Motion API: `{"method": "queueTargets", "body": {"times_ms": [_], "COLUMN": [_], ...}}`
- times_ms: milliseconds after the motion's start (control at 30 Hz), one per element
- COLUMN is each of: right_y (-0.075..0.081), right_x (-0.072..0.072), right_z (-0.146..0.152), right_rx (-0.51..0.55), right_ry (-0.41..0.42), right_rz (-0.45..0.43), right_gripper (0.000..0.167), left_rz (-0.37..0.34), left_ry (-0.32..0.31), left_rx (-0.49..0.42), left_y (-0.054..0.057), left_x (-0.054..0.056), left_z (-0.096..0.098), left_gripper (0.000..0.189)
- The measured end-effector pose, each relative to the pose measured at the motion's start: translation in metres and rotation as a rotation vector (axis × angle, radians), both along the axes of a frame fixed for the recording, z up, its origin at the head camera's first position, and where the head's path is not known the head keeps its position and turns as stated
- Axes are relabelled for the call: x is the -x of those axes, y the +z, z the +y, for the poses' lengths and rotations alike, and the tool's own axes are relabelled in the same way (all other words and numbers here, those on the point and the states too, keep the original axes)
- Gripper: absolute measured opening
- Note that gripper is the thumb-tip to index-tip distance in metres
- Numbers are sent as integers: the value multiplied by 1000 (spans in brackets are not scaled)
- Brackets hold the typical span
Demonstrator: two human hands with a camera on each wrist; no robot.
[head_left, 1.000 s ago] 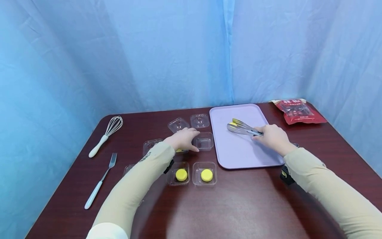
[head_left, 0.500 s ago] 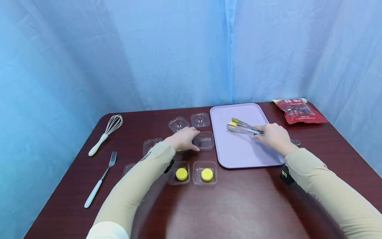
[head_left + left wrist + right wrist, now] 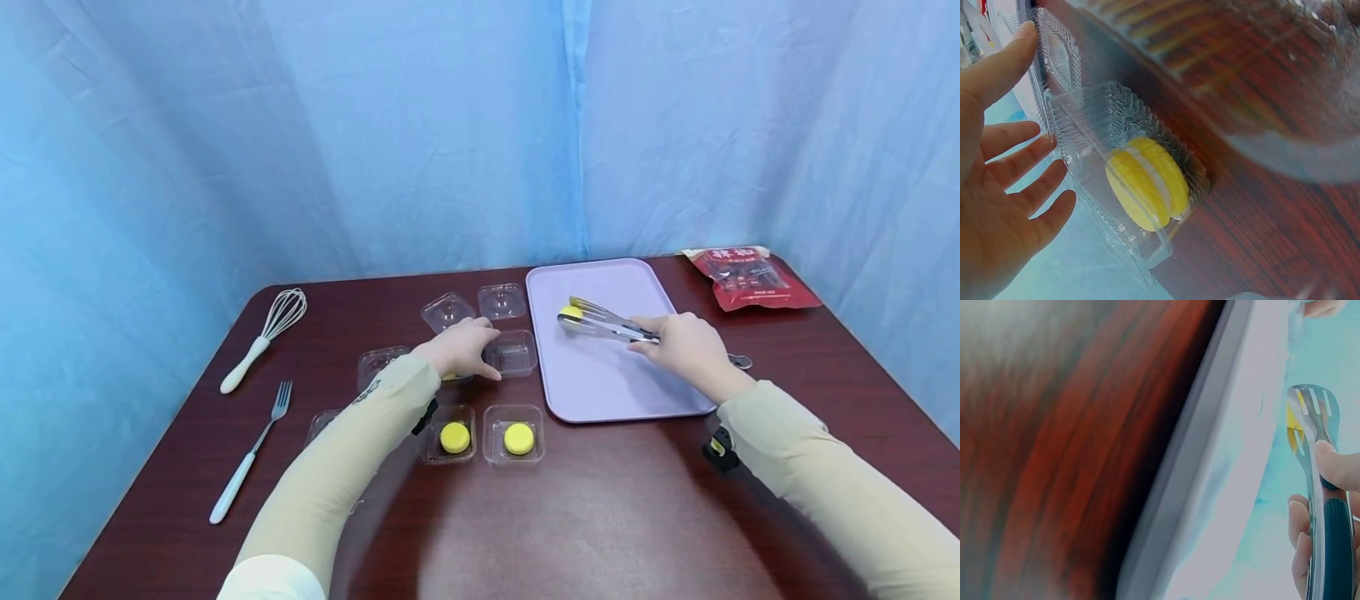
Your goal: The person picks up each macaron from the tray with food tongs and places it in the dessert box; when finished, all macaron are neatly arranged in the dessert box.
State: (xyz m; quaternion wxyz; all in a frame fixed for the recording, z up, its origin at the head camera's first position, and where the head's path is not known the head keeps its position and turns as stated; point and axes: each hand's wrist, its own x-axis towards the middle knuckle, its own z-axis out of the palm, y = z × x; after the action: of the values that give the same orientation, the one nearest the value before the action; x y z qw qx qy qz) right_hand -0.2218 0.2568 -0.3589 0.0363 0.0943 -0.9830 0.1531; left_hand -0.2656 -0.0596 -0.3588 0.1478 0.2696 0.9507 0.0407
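Note:
My right hand (image 3: 686, 350) grips slotted metal tongs (image 3: 636, 332), which hold a yellow macaron (image 3: 572, 312) over the left part of the lilac tray (image 3: 600, 400). In the right wrist view, the thumb lies along the tongs (image 3: 1317, 469). My left hand (image 3: 463, 348) has its fingers spread among clear plastic boxes; whether it touches one, I cannot tell. Beside those fingers in the left wrist view, a clear box (image 3: 1110, 100) contains a macaron (image 3: 1147, 184). Right of that hand is a box without a macaron (image 3: 512, 357).
Two nearer boxes hold macarons (image 3: 454, 437) (image 3: 519, 438). Other clear boxes or lids (image 3: 502, 302) lie behind and left. A whisk (image 3: 277, 321) and fork (image 3: 251, 462) are on the left, a red packet (image 3: 757, 279) at back right. A blue curtain (image 3: 420, 142) hangs behind.
The tongs with the macaron have shifted slightly left over the tray, and my right hand with them. My left hand has stayed put.

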Motion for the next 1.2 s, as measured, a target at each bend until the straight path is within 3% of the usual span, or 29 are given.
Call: {"method": "queueTargets", "body": {"times_ms": [333, 633, 933, 1200], "right_y": [7, 6, 1, 1], "right_x": [-12, -17, -21, -23], "right_z": [-16, -29, -45, -56], "right_rx": [56, 57, 79, 82], "right_ry": [46, 84, 185, 207], "right_rz": [65, 114, 185, 190], "right_gripper": [49, 46, 41, 40], "left_rz": [-5, -2, -15, -22], "left_ry": [9, 17, 21, 24], "left_rx": [-16, -24, -32, -35], "left_y": [-2, -2, 0, 0], "left_x": [-1, -1, -3, -3], "left_z": [-1, -1, 0, -1], "left_gripper": [74, 76, 75, 74]}}
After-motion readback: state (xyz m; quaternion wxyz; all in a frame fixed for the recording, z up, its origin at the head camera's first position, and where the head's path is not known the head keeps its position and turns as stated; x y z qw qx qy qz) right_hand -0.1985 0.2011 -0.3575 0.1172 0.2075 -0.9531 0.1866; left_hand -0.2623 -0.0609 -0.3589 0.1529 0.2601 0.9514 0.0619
